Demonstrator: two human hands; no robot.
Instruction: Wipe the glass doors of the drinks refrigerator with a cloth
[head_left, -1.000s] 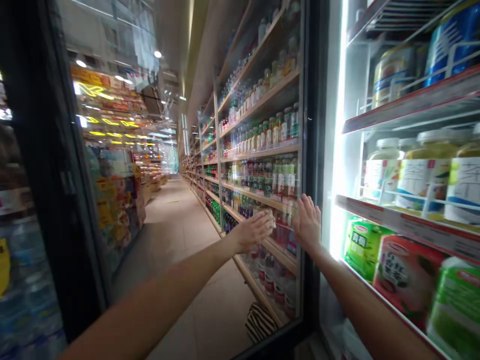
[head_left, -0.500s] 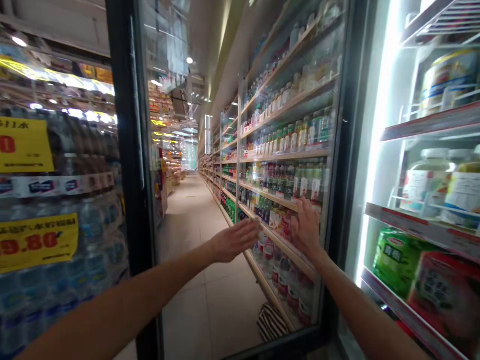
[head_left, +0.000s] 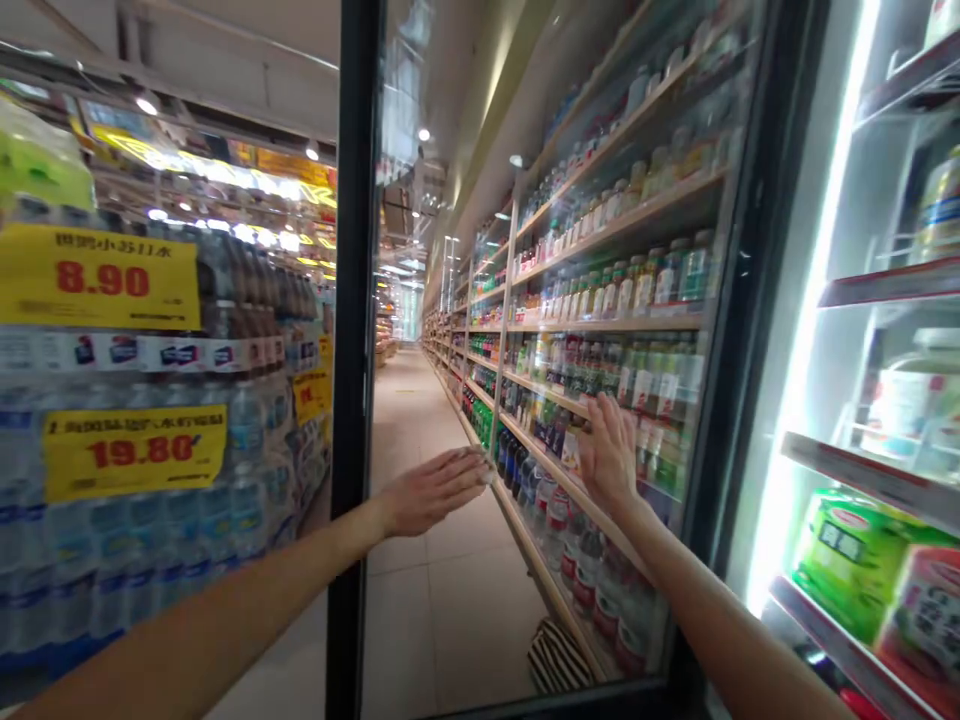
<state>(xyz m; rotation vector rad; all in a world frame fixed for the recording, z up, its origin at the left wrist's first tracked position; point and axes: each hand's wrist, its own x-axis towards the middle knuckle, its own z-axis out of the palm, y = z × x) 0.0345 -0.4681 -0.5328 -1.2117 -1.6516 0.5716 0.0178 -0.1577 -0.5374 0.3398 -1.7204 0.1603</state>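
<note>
A black-framed glass door (head_left: 461,610) stands open in front of me, beside a lit cooler. My left hand (head_left: 439,490) is stretched out at the pane, palm turned toward it, fingers straight and close together. A pale patch shows at its fingertips; I cannot tell whether it is a reflection or something thin. Farther right, my right hand (head_left: 609,455) is raised at the pane with fingers spread and nothing visible in it. Whether either palm presses on the glass is unclear. Rows of bottles (head_left: 637,375) on long shelves show in the pane behind both hands.
At the right, the cooler's shelves (head_left: 862,475) hold bottles and a green pack (head_left: 847,550). Stacked water bottles (head_left: 150,540) with yellow price signs (head_left: 135,452) stand at the left. A striped piece (head_left: 559,655) shows low in the pane.
The view has swung left, so the door and cooler sit farther right and more stacked bottles show. My left hand has shifted left across the pane, away from my right hand.
</note>
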